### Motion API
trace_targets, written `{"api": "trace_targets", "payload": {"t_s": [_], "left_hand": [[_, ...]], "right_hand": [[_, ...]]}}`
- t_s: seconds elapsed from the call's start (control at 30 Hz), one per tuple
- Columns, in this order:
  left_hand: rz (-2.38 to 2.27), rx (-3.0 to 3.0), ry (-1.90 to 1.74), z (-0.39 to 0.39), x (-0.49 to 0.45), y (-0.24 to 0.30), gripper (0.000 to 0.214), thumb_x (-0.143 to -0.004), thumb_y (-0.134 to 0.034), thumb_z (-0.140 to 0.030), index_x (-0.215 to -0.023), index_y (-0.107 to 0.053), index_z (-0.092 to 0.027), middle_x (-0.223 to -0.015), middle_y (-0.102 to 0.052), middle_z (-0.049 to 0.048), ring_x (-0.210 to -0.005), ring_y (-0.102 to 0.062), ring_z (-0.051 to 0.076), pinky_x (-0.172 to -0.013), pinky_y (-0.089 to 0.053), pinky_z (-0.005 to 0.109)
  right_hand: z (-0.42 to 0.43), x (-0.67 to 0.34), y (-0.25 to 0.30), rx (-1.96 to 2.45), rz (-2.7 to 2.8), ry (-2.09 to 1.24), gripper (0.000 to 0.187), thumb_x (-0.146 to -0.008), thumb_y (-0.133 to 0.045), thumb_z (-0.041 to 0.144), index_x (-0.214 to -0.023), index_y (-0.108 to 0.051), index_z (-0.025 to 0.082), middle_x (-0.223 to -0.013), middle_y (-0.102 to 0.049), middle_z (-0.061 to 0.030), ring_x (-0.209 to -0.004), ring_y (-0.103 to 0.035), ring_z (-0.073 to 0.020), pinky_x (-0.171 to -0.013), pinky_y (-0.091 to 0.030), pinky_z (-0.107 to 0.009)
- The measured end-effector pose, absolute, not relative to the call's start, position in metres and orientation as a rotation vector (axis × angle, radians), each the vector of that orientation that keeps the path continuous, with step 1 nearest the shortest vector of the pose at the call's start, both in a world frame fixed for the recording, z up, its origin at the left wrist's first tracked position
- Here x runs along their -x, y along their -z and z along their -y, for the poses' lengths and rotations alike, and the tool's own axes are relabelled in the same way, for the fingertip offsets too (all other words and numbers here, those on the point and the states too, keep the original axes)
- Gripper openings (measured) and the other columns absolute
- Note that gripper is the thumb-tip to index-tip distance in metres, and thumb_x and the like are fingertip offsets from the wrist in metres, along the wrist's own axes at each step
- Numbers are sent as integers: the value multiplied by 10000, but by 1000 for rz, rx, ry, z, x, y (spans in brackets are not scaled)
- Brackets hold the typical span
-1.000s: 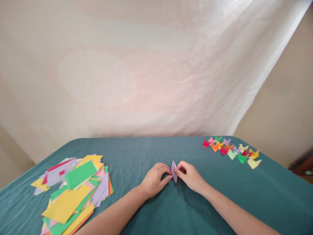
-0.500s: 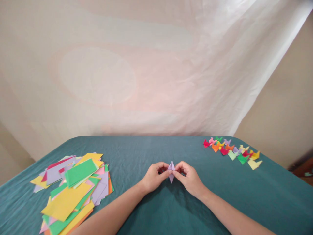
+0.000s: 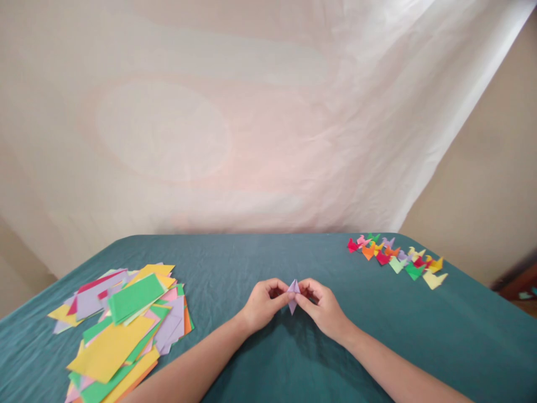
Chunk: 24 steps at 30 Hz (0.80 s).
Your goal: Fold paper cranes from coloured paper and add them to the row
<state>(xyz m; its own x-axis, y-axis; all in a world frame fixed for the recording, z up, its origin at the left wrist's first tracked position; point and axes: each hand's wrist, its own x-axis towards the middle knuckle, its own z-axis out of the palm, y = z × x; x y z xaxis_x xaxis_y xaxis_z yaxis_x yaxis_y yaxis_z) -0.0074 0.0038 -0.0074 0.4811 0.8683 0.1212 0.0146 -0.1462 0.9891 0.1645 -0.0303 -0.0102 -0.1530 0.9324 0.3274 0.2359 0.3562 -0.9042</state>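
Note:
A small folded lilac paper piece (image 3: 292,295) is held between both hands just above the teal tablecloth (image 3: 260,263), its tip pointing down. My left hand (image 3: 263,304) pinches its left side with curled fingers. My right hand (image 3: 322,306) pinches the right side the same way. Both forearms reach in from the bottom edge.
A loose pile of coloured paper rectangles (image 3: 121,324) lies at the left of the table. Several small folded paper pieces (image 3: 396,260) in mixed colours lie in a row at the far right. A white sheet (image 3: 251,112) hangs behind the table.
The lilac piece has been turned and pressed smaller between the fingers, its tip now pointing down. Both hands have drawn slightly closer together.

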Motion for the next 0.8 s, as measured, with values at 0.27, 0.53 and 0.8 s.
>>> {"api": "trace_targets", "payload": {"t_s": [0.27, 0.53, 0.8], "left_hand": [[-660, -1401, -954, -3, 5, 6, 250, -705, -698, -338, -780, -578, -132, -751, -605, 7, -686, -538, 111, -685, -414, 237], [-648, -1339, -960, -1, 7, 4, 224, -722, -687, -332, -764, -609, -127, -776, -633, 28, -721, -557, 126, -729, -415, 252], [-778, -1291, -986, 4, 2, -3, 291, -650, -727, -396, -695, -621, -129, -683, -636, 24, -652, -563, 133, -682, -428, 252]], "right_hand": [[32, -164, 5, 1076, 1673, -904, 188, -833, -523, 328, -778, -583, 158, -671, -535, 4, -617, -476, -118, -584, -388, -221], [31, -165, 10, 1083, 1703, -886, 173, -838, -515, 314, -761, -558, 165, -658, -518, 11, -613, -470, -116, -587, -388, -218], [35, -161, 5, 1090, 1717, -800, 166, -842, -504, 290, -739, -550, 168, -649, -514, 13, -610, -469, -115, -593, -391, -219]]}}
